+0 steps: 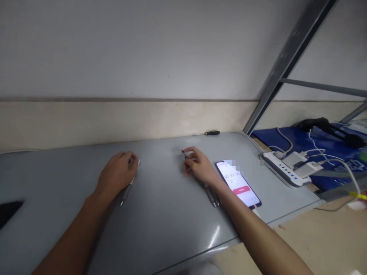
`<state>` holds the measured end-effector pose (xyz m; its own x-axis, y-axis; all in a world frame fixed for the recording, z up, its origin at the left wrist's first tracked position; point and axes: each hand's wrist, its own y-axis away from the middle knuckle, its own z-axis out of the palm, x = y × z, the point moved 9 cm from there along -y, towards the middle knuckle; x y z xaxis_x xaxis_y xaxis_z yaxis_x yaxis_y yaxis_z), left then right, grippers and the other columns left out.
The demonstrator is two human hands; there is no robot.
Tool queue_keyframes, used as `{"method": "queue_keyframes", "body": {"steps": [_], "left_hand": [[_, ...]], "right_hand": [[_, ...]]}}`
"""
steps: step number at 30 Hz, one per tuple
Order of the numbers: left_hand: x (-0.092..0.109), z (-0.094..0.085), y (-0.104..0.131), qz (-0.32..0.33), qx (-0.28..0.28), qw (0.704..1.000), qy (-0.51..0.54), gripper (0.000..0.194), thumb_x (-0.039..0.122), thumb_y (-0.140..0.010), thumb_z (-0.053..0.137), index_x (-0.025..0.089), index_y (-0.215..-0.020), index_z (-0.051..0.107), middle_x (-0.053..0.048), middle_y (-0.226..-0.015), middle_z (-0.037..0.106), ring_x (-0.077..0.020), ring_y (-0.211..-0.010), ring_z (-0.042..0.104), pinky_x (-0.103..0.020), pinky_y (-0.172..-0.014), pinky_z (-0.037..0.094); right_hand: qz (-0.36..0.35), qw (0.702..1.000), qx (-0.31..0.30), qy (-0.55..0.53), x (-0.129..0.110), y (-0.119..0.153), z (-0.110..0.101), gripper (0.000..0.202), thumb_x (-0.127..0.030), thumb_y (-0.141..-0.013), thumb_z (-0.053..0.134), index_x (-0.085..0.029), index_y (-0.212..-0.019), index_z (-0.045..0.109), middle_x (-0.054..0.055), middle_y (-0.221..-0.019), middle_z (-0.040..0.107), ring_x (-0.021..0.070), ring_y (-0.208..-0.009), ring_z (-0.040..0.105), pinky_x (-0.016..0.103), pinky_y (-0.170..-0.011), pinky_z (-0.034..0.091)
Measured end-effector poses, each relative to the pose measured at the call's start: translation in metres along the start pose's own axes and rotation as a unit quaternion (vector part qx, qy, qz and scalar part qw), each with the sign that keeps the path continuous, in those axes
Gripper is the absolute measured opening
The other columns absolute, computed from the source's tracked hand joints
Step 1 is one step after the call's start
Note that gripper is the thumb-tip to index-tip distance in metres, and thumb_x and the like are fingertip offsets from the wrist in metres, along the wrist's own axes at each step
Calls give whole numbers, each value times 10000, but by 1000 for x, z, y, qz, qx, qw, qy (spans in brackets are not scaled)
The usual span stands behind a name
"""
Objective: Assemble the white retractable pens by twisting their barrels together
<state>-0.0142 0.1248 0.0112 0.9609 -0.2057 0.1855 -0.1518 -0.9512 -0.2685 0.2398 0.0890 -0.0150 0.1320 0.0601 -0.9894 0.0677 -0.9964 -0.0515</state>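
Observation:
My left hand (pixel 117 173) rests on the grey table (pixel 166 214), fingers curled on a small white piece beside a slim silver pen (pixel 126 193) that lies under the hand and points toward me. My right hand (pixel 200 166) pinches the tip of a dark pen (pixel 185 154) between thumb and fingers. More grey pens (pixel 212 196) lie on the table partly under my right wrist. A phone (pixel 238 184) with a lit timer screen lies just right of my right hand.
A screwdriver (pixel 209 133) with a black and yellow handle lies at the table's far edge by the wall. A white power strip (pixel 285 170) with chargers and cables sits to the right, near a blue mat (pixel 289 135) and a slanted metal beam (pixel 286 61).

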Motion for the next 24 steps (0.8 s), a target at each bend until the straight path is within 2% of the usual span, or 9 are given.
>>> {"method": "queue_keyframes", "body": {"steps": [7,13,16,19,22,24], "left_hand": [[6,4,1,11,-5,1000,1,183,315,-895,412,219,-900,567,-97,-941,636,-276,-878,602,-406,-725,473],[6,4,0,26,9,1000,6,184,345,-887,430,236,-874,578,-99,-938,644,-275,-862,604,-402,-699,478],[8,2,0,32,18,999,12,174,329,-869,437,238,-853,584,-102,-909,640,-274,-836,601,-411,-704,475],[8,2,0,32,16,999,12,180,329,-865,435,237,-851,589,-104,-907,638,-285,-843,604,-417,-706,471],[5,7,-1,25,-5,1000,-3,199,348,-881,424,230,-881,585,-104,-931,631,-288,-870,606,-410,-714,471],[4,10,-1,24,-20,1000,-5,206,360,-889,422,226,-906,578,-103,-942,629,-286,-886,606,-407,-729,474]], "right_hand": [[10,1000,12,-20,-3,2,0,131,-301,-864,515,-235,-978,517,-61,-588,558,134,-453,571,250,-491,449],[27,995,50,81,-4,2,-8,110,-280,-818,545,-198,-881,584,-1,-647,658,124,-525,509,238,-508,358],[8,989,78,125,-10,1,-15,88,-259,-794,570,-184,-806,615,26,-766,673,149,-660,563,262,-603,392],[-19,970,109,216,-17,2,-21,82,-233,-774,600,-179,-803,654,63,-902,681,206,-872,587,315,-765,412],[-3,939,127,320,-17,2,-26,114,-228,-777,604,-173,-830,690,107,-997,678,279,-1056,537,395,-893,368],[22,922,119,368,-13,2,-26,130,-228,-786,594,-169,-820,705,129,-1022,672,315,-1100,509,443,-923,336]]}}
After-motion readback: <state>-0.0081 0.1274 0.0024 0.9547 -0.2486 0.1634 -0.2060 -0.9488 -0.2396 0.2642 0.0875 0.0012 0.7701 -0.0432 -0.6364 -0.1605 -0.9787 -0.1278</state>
